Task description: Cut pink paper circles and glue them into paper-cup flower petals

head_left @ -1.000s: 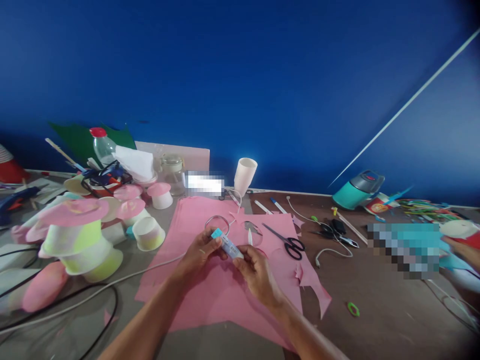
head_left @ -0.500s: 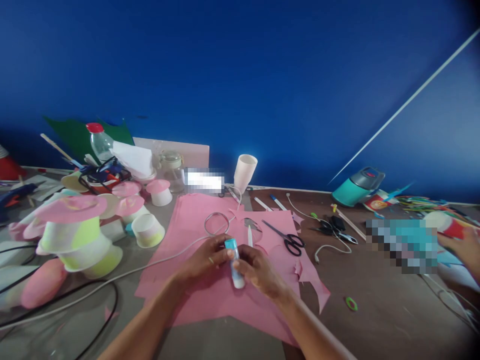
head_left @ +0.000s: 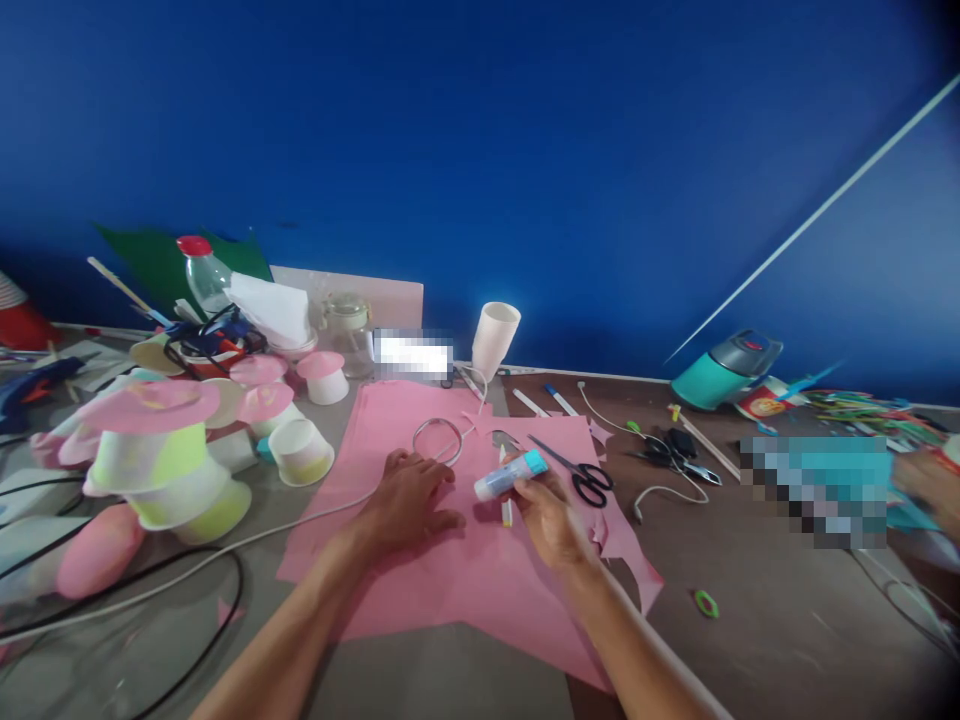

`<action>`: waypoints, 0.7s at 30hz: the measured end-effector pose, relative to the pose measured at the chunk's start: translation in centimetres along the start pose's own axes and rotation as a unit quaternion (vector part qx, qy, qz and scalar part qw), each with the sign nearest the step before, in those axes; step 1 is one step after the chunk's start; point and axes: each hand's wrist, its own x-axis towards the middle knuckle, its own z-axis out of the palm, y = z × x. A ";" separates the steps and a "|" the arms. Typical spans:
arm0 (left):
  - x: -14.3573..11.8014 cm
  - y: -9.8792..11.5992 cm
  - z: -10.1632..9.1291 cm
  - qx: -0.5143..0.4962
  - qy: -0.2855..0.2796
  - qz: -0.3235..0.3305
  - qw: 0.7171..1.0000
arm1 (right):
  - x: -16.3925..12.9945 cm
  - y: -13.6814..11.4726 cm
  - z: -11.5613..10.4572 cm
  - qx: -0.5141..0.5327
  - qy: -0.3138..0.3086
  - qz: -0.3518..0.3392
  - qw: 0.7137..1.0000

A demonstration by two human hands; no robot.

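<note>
My right hand (head_left: pixel 551 510) is closed round a glue stick (head_left: pixel 510 476) with a turquoise cap, tilted so the cap points right. Beneath it a pen (head_left: pixel 506 512) lies on pink paper (head_left: pixel 442 590), partly hidden by the glue stick. My left hand (head_left: pixel 411 498) rests on the paper, palm down with fingers apart, holding nothing. Just beyond its fingertips lies a metal ring (head_left: pixel 438 440). Scissors (head_left: pixel 585 478) with black handles lie at the paper's right side.
Paper cups with pink tops (head_left: pixel 154 415) crowd the left, with cables (head_left: pixel 202 590) running past them. At the back stand a white cup (head_left: pixel 495 338) and a glass jar (head_left: pixel 347 330). A turquoise flask (head_left: pixel 720 372) lies right. Another person's hand (head_left: pixel 926 485) is at the far right.
My left hand has let go of the glue stick and moved left onto the paper. My right hand has turned the glue stick from near upright to slanted, cap to the right.
</note>
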 end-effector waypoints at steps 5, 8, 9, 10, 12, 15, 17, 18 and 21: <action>-0.5 0.9 -0.3 0.017 -0.050 0.026 0.998 | 0.2 0.1 0.0 0.006 0.018 -0.005 1.000; -0.5 1.2 -0.4 -0.034 -0.067 0.017 0.997 | 0.3 0.0 -0.1 0.006 0.026 -0.005 1.000; -0.5 1.2 -0.5 -0.059 -0.070 0.021 0.996 | 0.3 0.1 -0.1 0.006 0.029 -0.006 1.000; -0.5 1.1 -0.5 -0.085 -0.073 0.027 0.993 | 0.3 0.1 -0.1 0.008 0.032 -0.008 0.999; -0.5 1.0 -0.5 -0.128 -0.064 0.042 0.989 | 0.4 0.0 -0.1 0.012 0.037 -0.011 0.999; -0.2 0.7 -0.6 -0.141 -0.008 0.031 0.990 | 0.4 -0.2 -0.1 0.022 0.042 -0.020 0.999; -0.1 0.4 -0.7 -0.117 0.009 0.014 0.993 | 0.4 -0.4 -0.1 0.024 0.044 -0.025 0.998; 0.0 0.3 -0.7 -0.096 0.001 0.006 0.995 | 0.4 -0.4 -0.1 0.023 0.044 -0.026 0.998; -0.1 0.1 -0.6 -0.047 -0.034 -0.005 0.998 | 0.5 -0.5 -0.2 0.020 0.046 -0.025 0.998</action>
